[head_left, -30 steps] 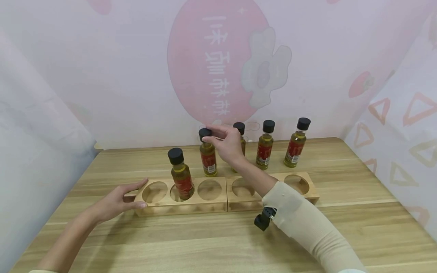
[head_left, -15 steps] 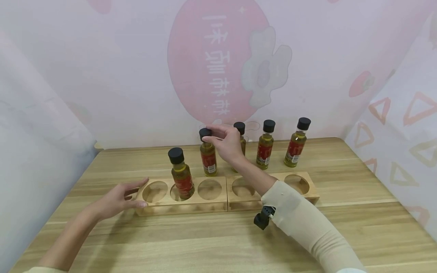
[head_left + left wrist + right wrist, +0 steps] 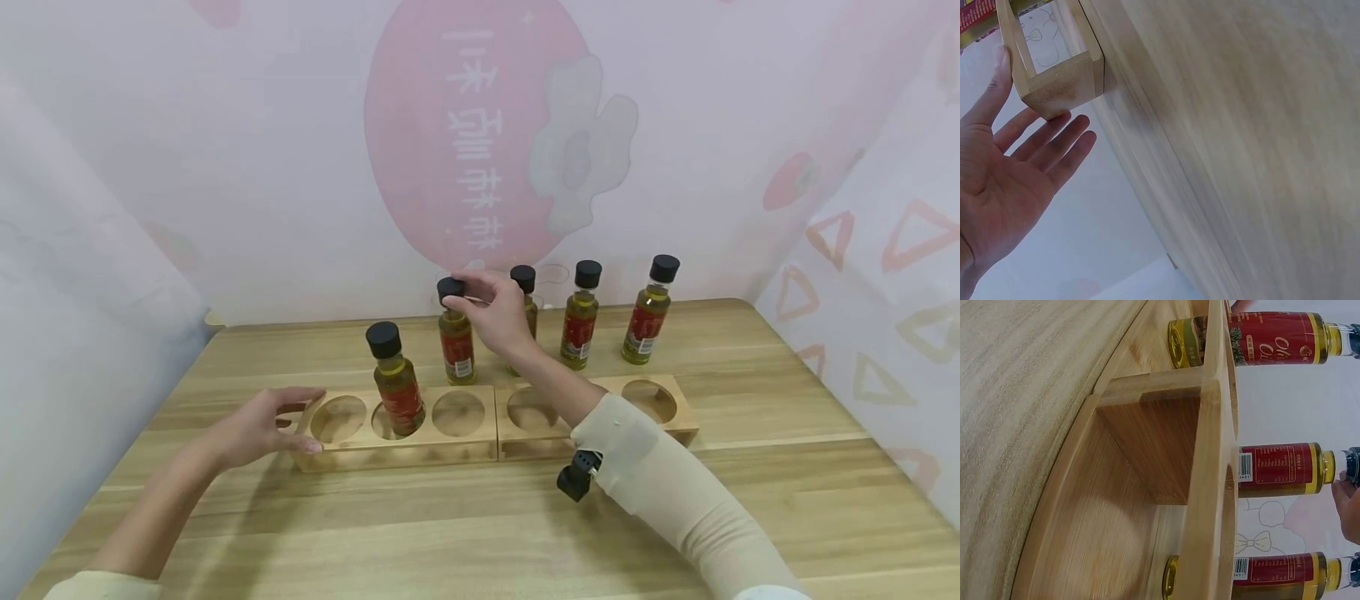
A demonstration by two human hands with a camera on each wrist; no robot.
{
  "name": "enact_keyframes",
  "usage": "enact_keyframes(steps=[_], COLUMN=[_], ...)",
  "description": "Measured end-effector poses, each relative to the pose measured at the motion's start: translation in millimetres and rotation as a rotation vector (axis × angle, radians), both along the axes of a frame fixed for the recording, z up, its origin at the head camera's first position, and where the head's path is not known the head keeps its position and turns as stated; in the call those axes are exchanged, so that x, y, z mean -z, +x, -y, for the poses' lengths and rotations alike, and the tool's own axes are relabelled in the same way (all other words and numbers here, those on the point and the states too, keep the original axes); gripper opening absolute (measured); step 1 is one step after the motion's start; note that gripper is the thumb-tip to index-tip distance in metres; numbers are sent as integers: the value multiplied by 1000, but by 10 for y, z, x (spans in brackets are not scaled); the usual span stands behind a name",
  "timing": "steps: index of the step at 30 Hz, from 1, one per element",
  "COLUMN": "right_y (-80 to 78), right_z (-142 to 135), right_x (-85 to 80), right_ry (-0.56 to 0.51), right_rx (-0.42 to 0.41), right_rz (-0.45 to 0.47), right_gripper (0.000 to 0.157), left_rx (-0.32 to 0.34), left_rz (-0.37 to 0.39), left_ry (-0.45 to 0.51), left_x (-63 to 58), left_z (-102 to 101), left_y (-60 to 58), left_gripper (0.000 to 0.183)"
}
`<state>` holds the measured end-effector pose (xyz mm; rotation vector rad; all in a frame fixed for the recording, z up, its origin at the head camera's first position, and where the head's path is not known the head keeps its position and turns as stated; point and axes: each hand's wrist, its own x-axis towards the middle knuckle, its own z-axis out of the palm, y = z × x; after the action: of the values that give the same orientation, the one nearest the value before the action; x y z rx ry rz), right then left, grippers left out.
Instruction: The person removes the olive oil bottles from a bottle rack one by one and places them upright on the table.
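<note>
My left hand (image 3: 255, 429) spans the left end of a pale wooden rack (image 3: 480, 454) with round holes, thumb at its front edge and index finger at the back corner. In the left wrist view, the other fingers (image 3: 1063, 150) extend fairly straight beside the rack's end. My right hand (image 3: 495, 312) reaches over the rack and pinches the black cap of an olive oil bottle (image 3: 457, 350), which stands upright on the table behind it. Another olive oil bottle (image 3: 400, 392) sits in the second hole from the left. In the right wrist view, my right fingertips (image 3: 1342, 490) touch the cap.
Further right behind the rack stand three more oil bottles, one (image 3: 523, 277) partly hidden by my right hand, then a middle one (image 3: 579, 329) and a far-right one (image 3: 647, 325). A second rack section (image 3: 686, 417) adjoins the first. A patterned cloth (image 3: 300, 167) rises behind the table.
My left fingers have shifted slightly at the rack's end. The right hand stays on the same bottle's cap, and the head view has moved a little.
</note>
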<state>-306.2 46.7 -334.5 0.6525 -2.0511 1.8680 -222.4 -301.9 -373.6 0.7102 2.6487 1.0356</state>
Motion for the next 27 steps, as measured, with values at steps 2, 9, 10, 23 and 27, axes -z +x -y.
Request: enact_keyframes(steps=[2, 9, 10, 23, 27], right_y=[-3, 9, 13, 70, 122], right_z=[-1, -17, -15, -25, -38], right_x=[8, 9, 7, -29, -89], right_ry=[8, 11, 13, 48, 88], right_rx=[-2, 7, 3, 8, 71], right_rz=[3, 10, 10, -8, -115], right_gripper=[38, 40, 40, 48, 48], left_rx=[-3, 16, 19, 108, 108], left_rz=[2, -15, -23, -143, -136], left_ry=[-1, -64, -78, -83, -86], left_x=[-4, -26, -32, -74, -63], left_z=[-1, -22, -23, -29, -51], left_y=[-2, -26, -25, -60, -85], left_gripper=[80, 81, 81, 76, 76])
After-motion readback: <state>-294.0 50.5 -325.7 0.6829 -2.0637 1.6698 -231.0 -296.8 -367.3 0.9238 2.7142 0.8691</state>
